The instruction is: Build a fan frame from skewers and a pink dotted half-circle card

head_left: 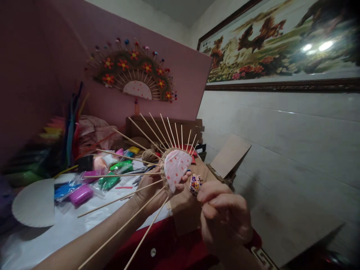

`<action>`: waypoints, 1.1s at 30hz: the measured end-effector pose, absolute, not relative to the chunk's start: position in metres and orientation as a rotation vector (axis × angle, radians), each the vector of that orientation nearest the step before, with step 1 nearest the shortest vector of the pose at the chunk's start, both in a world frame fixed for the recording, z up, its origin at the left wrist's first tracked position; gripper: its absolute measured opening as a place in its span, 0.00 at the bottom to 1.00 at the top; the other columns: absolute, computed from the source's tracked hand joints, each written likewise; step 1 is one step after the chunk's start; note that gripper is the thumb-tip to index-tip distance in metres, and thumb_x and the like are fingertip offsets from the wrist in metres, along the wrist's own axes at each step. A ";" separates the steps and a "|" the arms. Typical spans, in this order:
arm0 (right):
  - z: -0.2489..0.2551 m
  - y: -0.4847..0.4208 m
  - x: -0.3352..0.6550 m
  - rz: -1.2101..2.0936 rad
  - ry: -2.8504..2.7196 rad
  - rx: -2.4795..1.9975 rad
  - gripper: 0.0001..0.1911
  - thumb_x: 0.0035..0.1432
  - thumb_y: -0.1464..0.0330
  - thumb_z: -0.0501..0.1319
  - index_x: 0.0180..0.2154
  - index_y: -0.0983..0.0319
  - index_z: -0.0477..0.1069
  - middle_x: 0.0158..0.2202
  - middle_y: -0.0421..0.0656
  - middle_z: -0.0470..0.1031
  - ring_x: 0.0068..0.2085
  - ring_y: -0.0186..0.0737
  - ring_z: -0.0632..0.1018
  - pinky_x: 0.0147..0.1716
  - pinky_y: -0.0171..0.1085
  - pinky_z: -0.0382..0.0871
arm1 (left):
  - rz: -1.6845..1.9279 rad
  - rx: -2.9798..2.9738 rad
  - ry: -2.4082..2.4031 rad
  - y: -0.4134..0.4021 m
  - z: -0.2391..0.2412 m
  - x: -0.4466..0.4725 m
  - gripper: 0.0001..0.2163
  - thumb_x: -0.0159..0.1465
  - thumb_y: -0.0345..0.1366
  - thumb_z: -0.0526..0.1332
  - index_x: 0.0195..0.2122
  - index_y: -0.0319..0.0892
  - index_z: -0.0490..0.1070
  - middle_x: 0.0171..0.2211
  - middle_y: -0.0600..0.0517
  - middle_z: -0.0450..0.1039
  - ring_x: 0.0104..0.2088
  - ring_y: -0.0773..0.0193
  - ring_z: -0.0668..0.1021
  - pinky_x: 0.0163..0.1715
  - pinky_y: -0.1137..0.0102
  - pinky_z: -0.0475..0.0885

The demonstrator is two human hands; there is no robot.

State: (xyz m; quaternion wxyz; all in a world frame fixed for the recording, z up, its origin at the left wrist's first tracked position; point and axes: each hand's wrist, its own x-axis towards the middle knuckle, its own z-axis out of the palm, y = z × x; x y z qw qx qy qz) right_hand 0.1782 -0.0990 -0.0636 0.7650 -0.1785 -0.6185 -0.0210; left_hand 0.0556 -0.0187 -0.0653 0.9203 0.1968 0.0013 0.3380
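My left hand (153, 189) grips a half-round fan frame (176, 168): a pink dotted half-disc edged with twine, with several thin wooden sticks fanning out from it. My right hand (225, 219) is closed in front of me, its fingers pinched together just right of the frame. A small multicoloured ornament (195, 183) sits between the two hands, by my right fingertips; I cannot tell if the fingers hold it.
A finished flowered fan (134, 73) hangs on the pink wall. The white table holds bags of coloured clay (81, 194), a white half-disc (35, 204), scissors (143, 171) and a twine ball (148, 154). Cardboard (229, 155) leans at the tiled wall.
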 end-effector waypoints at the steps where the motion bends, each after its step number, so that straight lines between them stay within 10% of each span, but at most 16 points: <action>1: -0.065 -0.096 0.178 -0.019 -1.310 -0.413 0.03 0.55 0.73 0.59 0.33 0.60 0.65 0.26 0.39 0.70 0.29 0.34 0.72 0.32 0.40 0.71 | 0.693 0.397 -0.001 -0.019 -0.065 0.055 0.22 0.58 0.33 0.54 0.55 0.34 0.61 0.47 0.34 0.69 0.40 0.53 0.75 0.31 0.68 0.70; 9: -0.081 -0.085 0.178 0.111 -1.452 -0.795 0.10 0.60 0.74 0.52 0.40 0.58 0.69 0.32 0.40 0.77 0.36 0.36 0.77 0.47 0.46 0.68 | 0.690 0.354 0.003 -0.017 -0.068 0.056 0.16 0.60 0.34 0.53 0.48 0.33 0.66 0.39 0.39 0.74 0.36 0.55 0.76 0.32 0.64 0.72; 15: -0.076 -0.079 0.178 -0.046 -1.791 -0.922 0.23 0.63 0.68 0.47 0.59 0.60 0.50 0.46 0.46 0.74 0.52 0.43 0.70 0.50 0.49 0.65 | 0.687 0.185 0.019 -0.024 -0.065 0.057 0.08 0.58 0.28 0.54 0.38 0.34 0.67 0.28 0.47 0.75 0.27 0.65 0.77 0.29 0.69 0.73; 33: -0.072 -0.071 0.178 -0.324 -1.945 -0.827 0.29 0.57 0.77 0.50 0.60 0.64 0.48 0.48 0.47 0.73 0.53 0.43 0.67 0.52 0.48 0.65 | 0.702 0.166 0.062 -0.020 -0.071 0.058 0.08 0.61 0.29 0.51 0.37 0.32 0.67 0.24 0.48 0.74 0.23 0.67 0.77 0.22 0.74 0.71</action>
